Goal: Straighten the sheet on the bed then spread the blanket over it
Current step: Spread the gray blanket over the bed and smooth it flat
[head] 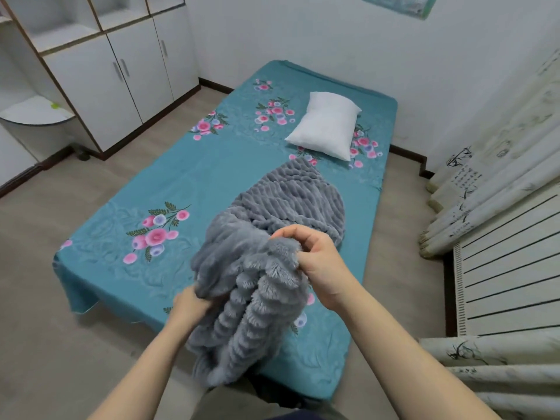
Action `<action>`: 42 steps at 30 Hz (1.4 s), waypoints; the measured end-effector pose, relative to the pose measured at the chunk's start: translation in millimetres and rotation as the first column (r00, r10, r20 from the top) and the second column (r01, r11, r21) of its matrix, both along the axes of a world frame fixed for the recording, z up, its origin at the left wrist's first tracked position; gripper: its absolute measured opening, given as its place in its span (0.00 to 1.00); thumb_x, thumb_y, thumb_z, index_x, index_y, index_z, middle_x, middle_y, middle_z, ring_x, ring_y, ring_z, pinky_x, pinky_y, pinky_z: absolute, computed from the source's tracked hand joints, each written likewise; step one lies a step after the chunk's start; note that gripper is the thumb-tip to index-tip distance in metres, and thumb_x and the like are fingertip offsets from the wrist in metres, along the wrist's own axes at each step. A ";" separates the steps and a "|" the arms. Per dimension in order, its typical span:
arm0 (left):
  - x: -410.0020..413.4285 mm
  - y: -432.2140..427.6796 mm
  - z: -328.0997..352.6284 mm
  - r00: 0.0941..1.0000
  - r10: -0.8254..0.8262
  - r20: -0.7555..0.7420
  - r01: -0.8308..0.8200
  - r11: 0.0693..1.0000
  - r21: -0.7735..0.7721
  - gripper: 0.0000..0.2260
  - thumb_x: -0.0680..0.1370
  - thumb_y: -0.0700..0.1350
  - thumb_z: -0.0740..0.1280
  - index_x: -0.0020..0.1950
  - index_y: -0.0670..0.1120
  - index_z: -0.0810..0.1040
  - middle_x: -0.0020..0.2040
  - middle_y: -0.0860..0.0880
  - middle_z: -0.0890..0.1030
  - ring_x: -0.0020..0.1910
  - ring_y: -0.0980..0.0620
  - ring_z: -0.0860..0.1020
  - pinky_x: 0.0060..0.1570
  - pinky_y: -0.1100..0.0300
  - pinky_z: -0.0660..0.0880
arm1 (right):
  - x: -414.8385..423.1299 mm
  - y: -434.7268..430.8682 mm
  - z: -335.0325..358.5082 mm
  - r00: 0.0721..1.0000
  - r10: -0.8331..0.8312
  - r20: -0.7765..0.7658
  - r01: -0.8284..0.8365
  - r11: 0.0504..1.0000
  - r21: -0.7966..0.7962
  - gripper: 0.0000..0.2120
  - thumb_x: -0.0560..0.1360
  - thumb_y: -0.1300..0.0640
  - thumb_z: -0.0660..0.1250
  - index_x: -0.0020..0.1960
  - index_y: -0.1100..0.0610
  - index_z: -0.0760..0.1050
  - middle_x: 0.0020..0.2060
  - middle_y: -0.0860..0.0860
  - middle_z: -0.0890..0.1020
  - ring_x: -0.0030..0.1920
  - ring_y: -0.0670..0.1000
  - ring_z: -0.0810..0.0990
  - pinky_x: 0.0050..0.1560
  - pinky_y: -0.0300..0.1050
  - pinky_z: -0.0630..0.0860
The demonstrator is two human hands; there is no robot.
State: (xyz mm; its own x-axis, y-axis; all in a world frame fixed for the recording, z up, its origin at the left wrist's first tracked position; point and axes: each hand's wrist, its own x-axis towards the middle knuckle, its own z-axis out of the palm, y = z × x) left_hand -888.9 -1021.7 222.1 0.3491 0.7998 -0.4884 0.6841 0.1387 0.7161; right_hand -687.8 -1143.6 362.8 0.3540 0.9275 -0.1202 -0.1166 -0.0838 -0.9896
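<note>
A teal sheet (194, 177) with pink flower prints lies flat over the low bed, its near left corner hanging off the edge. A grey ribbed plush blanket (260, 262) is bunched at the foot end; part rests on the sheet and part is lifted. My right hand (315, 256) pinches a fluffy edge of the blanket near its top. My left hand (191, 301) grips the blanket's lower left side, with its fingers partly hidden in the fabric.
A white pillow (327, 125) lies near the head of the bed, by the wall. White cabinets (121, 74) stand on the left across a strip of grey floor. A radiator (509, 268) and printed curtains (491, 177) line the right side, close to the bed.
</note>
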 end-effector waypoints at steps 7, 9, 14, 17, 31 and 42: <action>26.0 -17.3 48.7 0.830 0.000 0.557 0.051 0.996 -0.076 0.15 0.68 0.37 0.74 0.54 0.47 0.80 0.45 0.60 0.85 0.47 0.63 0.82 0.42 0.72 0.76 | 45.2 -15.3 -33.1 0.774 -0.002 0.633 0.297 0.885 -0.359 0.35 0.65 0.73 0.60 0.69 0.50 0.71 0.67 0.52 0.73 0.68 0.53 0.72 0.62 0.39 0.70; 34.0 -33.2 66.4 0.778 -0.215 0.590 0.252 0.967 0.020 0.17 0.67 0.36 0.73 0.55 0.45 0.78 0.45 0.63 0.84 0.46 0.68 0.80 0.44 0.73 0.75 | 38.0 -20.1 -40.4 0.650 0.279 0.707 0.021 0.923 -0.384 0.47 0.62 0.69 0.60 0.75 0.38 0.55 0.76 0.52 0.58 0.75 0.52 0.59 0.71 0.42 0.60; 44.1 -70.0 73.7 0.763 -0.560 0.322 0.552 0.825 0.126 0.17 0.63 0.52 0.71 0.50 0.51 0.77 0.40 0.53 0.82 0.38 0.57 0.76 0.47 0.47 0.78 | 12.5 -28.2 -63.5 0.460 0.593 0.661 -0.207 0.796 -0.569 0.18 0.63 0.42 0.57 0.51 0.28 0.68 0.54 0.32 0.74 0.59 0.47 0.70 0.59 0.48 0.71; 32.7 -62.4 58.1 0.777 -0.611 0.150 0.601 0.792 0.108 0.27 0.63 0.61 0.72 0.60 0.66 0.69 0.49 0.57 0.84 0.50 0.55 0.81 0.52 0.52 0.78 | 22.0 -37.0 -73.1 0.543 0.432 0.720 0.033 0.846 -0.533 0.08 0.65 0.43 0.61 0.42 0.44 0.69 0.36 0.42 0.77 0.43 0.52 0.77 0.40 0.48 0.76; -22.2 -37.3 -11.3 0.949 -0.315 -0.019 0.315 0.945 0.081 0.10 0.70 0.52 0.67 0.46 0.48 0.78 0.43 0.51 0.81 0.45 0.52 0.79 0.47 0.55 0.76 | 60.1 -52.2 -75.6 0.687 -0.546 0.480 0.672 0.729 -0.132 0.13 0.71 0.68 0.62 0.43 0.50 0.73 0.36 0.44 0.80 0.38 0.46 0.75 0.37 0.38 0.72; 59.9 -43.1 134.8 0.692 -0.498 0.522 0.393 0.867 0.306 0.11 0.69 0.44 0.72 0.50 0.47 0.78 0.44 0.56 0.81 0.45 0.63 0.77 0.50 0.64 0.75 | 30.1 -45.1 -60.2 0.795 0.218 0.566 -0.025 0.944 -0.329 0.42 0.62 0.68 0.79 0.69 0.47 0.65 0.68 0.43 0.67 0.70 0.44 0.65 0.69 0.35 0.62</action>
